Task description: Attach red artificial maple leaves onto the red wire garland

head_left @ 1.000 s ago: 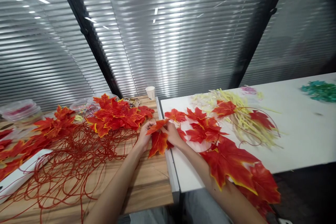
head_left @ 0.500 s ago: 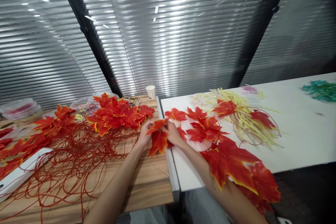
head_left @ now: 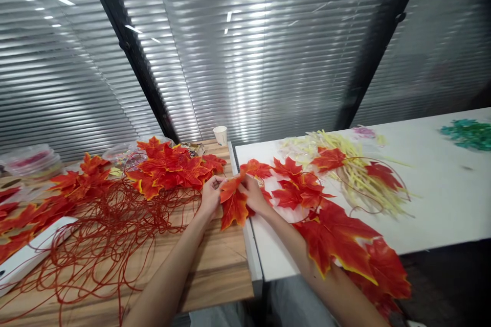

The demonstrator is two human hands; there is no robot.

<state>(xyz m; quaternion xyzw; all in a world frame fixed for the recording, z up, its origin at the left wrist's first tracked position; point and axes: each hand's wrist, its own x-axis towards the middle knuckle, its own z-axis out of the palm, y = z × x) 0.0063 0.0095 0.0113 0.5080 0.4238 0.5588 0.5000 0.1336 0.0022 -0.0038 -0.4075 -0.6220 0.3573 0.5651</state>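
Orange-red artificial maple leaves hang between my two hands, over the seam where the tables meet. My left hand is closed with its fingertips at the leaf's left edge. My right hand pinches the leaves near their top from the right. Whether a cord runs between the fingers is too small to tell. A string of red maple leaves lies right of my right hand, and larger leaves drape over my right forearm. A tangle of red cord spreads left of my left arm.
A heap of maple leaves lies at the back of the wooden table. A paper cup stands behind my hands. Yellow strips and green pieces lie on the white table. A white bar sits far left.
The upper held leaf has turned from lying sideways to hanging more downward, and the leaves have shifted slightly right. My left fingers have moved a little; my right hand stays nearly still.
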